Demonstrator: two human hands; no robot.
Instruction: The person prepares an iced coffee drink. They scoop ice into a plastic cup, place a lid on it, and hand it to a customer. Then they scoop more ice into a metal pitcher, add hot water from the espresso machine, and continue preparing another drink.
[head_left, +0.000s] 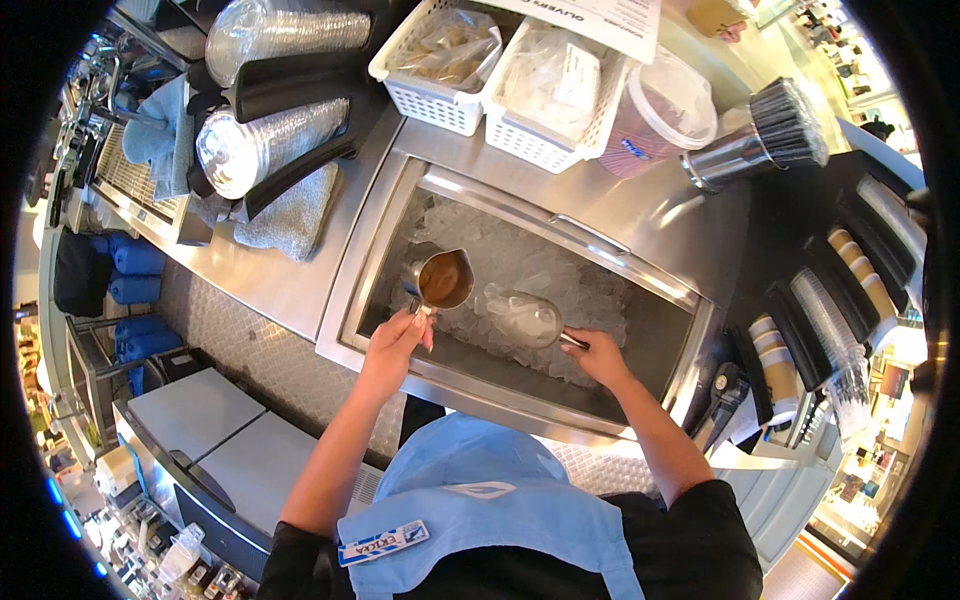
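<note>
My left hand (403, 337) grips the handle of a small metal pitcher (414, 262), which holds a brown liquid (447, 279). The pitcher is above the left part of an open ice bin (356, 281) set into the steel counter. My right hand (598, 355) is closed around the dark handle of an ice scoop (531, 321). The scoop's bowl lies at the loose ice (517, 247) and has ice in it; whether it is still touching the heap I cannot tell.
Two white plastic baskets (517, 148) with bagged goods, a lidded plastic tub (652, 120) and a metal canister of black straws (757, 139) line the back. Stacked clear lids (274, 146) and a grey cloth (292, 217) are left. Cup dispensers (806, 322) stand right.
</note>
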